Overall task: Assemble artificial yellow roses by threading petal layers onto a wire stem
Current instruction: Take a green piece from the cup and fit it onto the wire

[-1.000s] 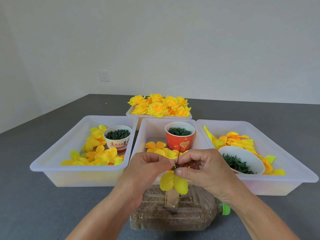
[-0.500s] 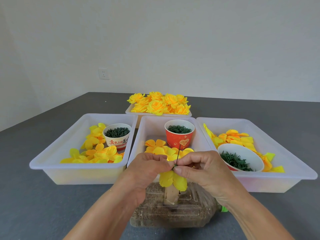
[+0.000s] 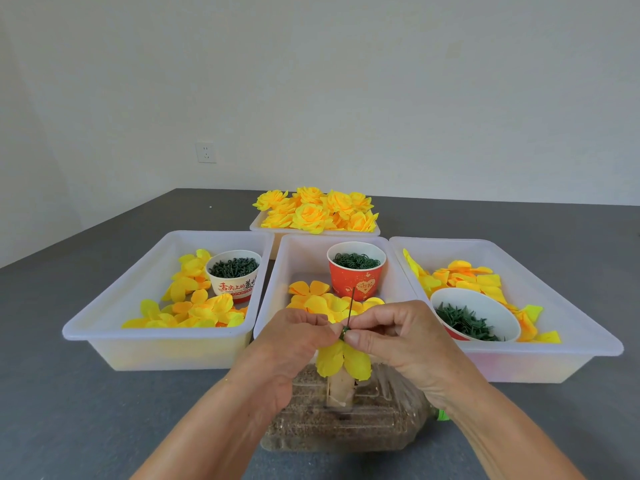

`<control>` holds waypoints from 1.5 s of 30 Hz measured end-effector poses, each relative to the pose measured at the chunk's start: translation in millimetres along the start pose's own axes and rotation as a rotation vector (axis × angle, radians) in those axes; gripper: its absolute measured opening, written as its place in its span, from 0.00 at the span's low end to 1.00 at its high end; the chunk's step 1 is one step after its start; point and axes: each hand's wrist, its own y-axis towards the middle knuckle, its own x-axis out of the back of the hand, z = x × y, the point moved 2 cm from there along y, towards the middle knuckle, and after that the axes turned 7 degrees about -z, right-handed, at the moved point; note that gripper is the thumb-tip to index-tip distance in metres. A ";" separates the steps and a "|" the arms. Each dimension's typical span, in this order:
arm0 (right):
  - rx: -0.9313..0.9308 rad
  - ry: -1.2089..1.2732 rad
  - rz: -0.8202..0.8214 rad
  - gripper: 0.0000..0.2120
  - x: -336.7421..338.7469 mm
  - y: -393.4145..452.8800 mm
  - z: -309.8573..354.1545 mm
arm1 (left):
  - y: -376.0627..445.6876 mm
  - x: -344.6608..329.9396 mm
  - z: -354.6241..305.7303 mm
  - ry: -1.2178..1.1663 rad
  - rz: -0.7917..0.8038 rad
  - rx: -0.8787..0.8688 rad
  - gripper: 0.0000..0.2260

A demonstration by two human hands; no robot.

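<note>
Between both hands: green wire stem (image 3: 350, 308) upright, yellow petal layer (image 3: 343, 360) hanging just below fingertips. Left hand (image 3: 294, 341) and right hand (image 3: 391, 336) both pinch small green piece (image 3: 344, 332) on stem. Beneath hands: grain-filled plastic bottle (image 3: 346, 420) on its side. Beyond hands: white tray (image 3: 273, 299) with loose petals, red cup (image 3: 356, 271).

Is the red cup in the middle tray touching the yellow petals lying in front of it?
Cannot tell. In the head view the red cup stands just behind the yellow petals; their edges meet in the picture, but no contact or gap shows plainly.
</note>
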 end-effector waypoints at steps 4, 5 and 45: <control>0.019 -0.005 0.004 0.08 -0.7 0.1 -2.0 | -1.1 0.2 -0.8 0.006 0.008 0.014 0.08; 0.011 -0.001 0.005 0.08 -0.5 0.2 -2.8 | -1.3 0.3 -0.7 0.002 0.008 0.019 0.08; 0.016 0.007 -0.038 0.13 2.8 -5.2 -10.0 | -3.9 8.4 -0.6 0.493 -0.098 -0.523 0.07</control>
